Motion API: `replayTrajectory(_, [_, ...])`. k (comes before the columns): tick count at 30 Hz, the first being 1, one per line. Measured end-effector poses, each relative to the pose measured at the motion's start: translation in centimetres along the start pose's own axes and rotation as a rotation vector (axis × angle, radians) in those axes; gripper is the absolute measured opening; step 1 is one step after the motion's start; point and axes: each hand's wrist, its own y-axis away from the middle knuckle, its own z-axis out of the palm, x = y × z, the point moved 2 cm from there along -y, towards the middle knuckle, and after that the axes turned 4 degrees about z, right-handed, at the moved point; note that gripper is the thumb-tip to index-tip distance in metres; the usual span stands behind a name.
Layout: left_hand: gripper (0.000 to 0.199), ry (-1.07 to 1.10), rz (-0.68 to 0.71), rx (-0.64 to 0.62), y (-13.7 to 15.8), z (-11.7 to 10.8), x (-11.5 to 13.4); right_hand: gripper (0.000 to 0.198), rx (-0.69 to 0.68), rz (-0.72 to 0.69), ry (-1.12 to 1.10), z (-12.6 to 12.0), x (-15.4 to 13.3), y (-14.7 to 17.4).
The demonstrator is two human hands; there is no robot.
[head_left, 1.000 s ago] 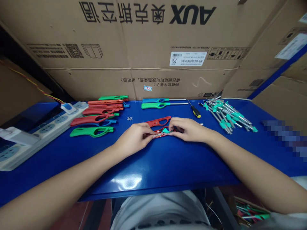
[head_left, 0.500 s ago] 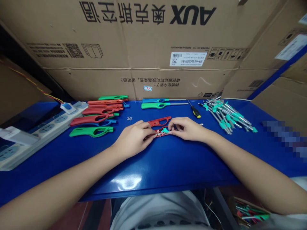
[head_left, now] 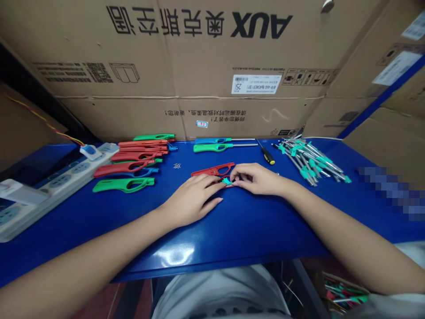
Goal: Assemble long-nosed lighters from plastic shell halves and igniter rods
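Upside down on the cardboard box [head_left: 199, 57] stood AUX [head_left: 261, 25] at one o'clock, 奥克斯空调 [head_left: 166, 21] at eleven and 谢谢您! [head_left: 174, 113] near eleven, while its white label [head_left: 256, 84] at one o'clock bore 25 and a code beginning KFR, and its small blue-edged sticker [head_left: 202, 124] near twelve showed a 3 beside an unclear digit.

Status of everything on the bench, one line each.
Far red lighter half: separate, lying flat.
Near red lighter half: open, partly covered.
Teal part: partly exposed.
Screwdriver: lying, unheld.
Power strip: two plugs seated.
Blue lighter, green lighter: rods protruding, lying.
Lighter bodies: rodless, grouped.
Metal rods: piled crisscross.
Small silvery pieces: loose, clustered.
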Motion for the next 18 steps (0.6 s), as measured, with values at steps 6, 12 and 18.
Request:
replayTrajectory(6, [0.039, 0.018, 0.01, -0.002, -0.14, 0.07, -0.17, 0.009, 0.026, 0.017, -0.014, 0.03, -0.04, -0.07])
replayTrajectory(12, [0.039, 0.011, 0.015, -0.002, -0.04, 0.19, -0.25, 0.011, -0.02, 0.025, -0.013, -0.29, 0.04, -0.02])
replayTrajectory(18, [0.039, 0.023, 0.009, 0.014, -0.06, 0.17, -0.14, 0.01, 0.033, 0.033, -0.005, -0.49, 0.19, -0.04])
